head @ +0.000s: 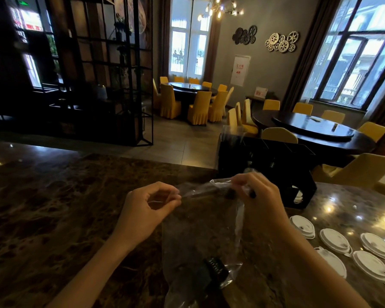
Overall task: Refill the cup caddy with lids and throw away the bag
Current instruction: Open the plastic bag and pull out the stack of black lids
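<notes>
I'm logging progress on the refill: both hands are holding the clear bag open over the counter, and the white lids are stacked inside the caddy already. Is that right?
Not quite. The head view shows both the left hand and right hand holding the clear bag over the counter, but the white lids lie loose on the counter to the right, in front of the caddy, not stacked inside it.

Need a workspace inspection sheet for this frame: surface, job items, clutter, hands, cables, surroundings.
Surface: dark marble counter, glossy, with light reflections.
Job's things: clear plastic bag held up by its top edge; five white lids lying loose on the counter at right; black cup caddy standing behind the hands.
Clutter: small black ribbed object seen at the bag's lower end; what it is cannot be told.
Hands: left hand and right hand each pinch the bag's top.
Cables: nothing seen.
Surroundings: dining room, round tables, yellow chairs, windows.
</notes>
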`<state>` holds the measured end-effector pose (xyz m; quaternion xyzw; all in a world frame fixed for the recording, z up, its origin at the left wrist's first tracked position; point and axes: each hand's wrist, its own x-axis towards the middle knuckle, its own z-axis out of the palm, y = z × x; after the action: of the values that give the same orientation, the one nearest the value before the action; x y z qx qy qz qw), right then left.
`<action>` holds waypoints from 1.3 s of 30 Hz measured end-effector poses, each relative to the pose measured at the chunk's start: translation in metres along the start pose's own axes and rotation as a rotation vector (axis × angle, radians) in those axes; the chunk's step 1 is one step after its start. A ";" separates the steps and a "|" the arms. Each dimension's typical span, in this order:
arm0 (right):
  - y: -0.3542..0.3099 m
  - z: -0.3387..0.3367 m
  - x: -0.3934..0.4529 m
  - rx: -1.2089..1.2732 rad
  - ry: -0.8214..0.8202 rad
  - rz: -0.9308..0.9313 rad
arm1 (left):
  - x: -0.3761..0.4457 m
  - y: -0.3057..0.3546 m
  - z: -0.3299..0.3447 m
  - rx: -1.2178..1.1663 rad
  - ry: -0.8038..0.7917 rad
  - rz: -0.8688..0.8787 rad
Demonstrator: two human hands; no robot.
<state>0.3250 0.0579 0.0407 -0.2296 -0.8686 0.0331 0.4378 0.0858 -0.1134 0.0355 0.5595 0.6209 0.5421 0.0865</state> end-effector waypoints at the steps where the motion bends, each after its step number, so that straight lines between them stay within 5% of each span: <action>1: 0.003 -0.005 0.005 -0.016 -0.003 -0.021 | 0.001 -0.001 -0.001 -0.002 0.001 -0.002; 16: 0.029 -0.043 0.032 -0.049 -0.136 -0.001 | 0.016 -0.015 -0.003 -0.034 -0.009 -0.050; 21: 0.028 -0.040 0.032 -0.085 -0.331 -0.018 | 0.019 -0.015 -0.002 -0.047 -0.017 -0.047; 26: 0.032 -0.017 0.016 -0.269 -0.244 -0.069 | 0.019 -0.016 -0.002 -0.044 -0.020 -0.048; 39: 0.035 -0.058 0.069 -0.080 -0.379 -0.025 | 0.036 -0.003 -0.007 -0.025 -0.041 0.024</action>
<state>0.3479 0.1108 0.1193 -0.2259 -0.9388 0.0359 0.2575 0.0657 -0.0889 0.0539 0.5767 0.6055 0.5392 0.0999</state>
